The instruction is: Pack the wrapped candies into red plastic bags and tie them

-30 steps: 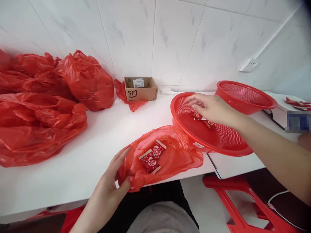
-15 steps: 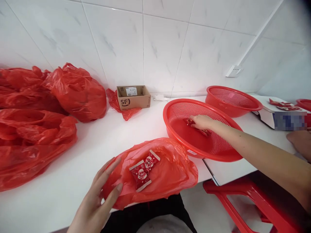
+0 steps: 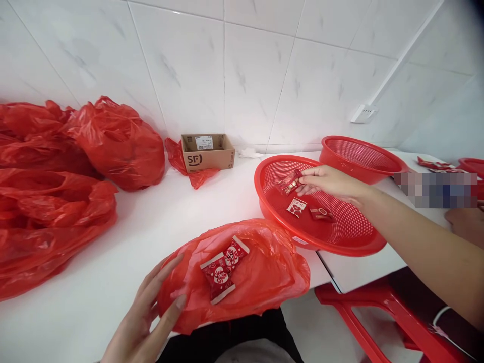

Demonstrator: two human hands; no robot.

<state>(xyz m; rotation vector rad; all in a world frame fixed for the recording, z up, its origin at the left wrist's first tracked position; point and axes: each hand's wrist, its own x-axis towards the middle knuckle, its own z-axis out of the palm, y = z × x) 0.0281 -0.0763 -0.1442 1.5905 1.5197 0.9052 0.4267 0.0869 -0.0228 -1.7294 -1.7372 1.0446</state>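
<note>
My left hand (image 3: 151,307) rests at the left edge of a spread red plastic bag (image 3: 264,292), thumb and fingers apart. Two small red-and-white snack packets (image 3: 219,277) lie inside the bag, one overlapping the other. My right hand (image 3: 321,182) is over a red plastic colander basket (image 3: 272,214), its fingers pinching a small red and clear snack packet (image 3: 288,183). Below that hand, a white packet with a red heart shape (image 3: 296,206) and a red packet (image 3: 321,214) lie on the basket's floor.
Full red plastic bags (image 3: 117,146) crowd the left. An open cardboard box (image 3: 212,156) stands by the tiled wall. Behind the near basket sits another red basket (image 3: 359,156). A red stool (image 3: 351,307) is below the table at right; part of another person (image 3: 465,224) shows beyond.
My right hand has risen from the basket's floor, lifting a snack packet toward the far rim. The packets beneath it now show clearly. My left hand stays at the bag's edge.
</note>
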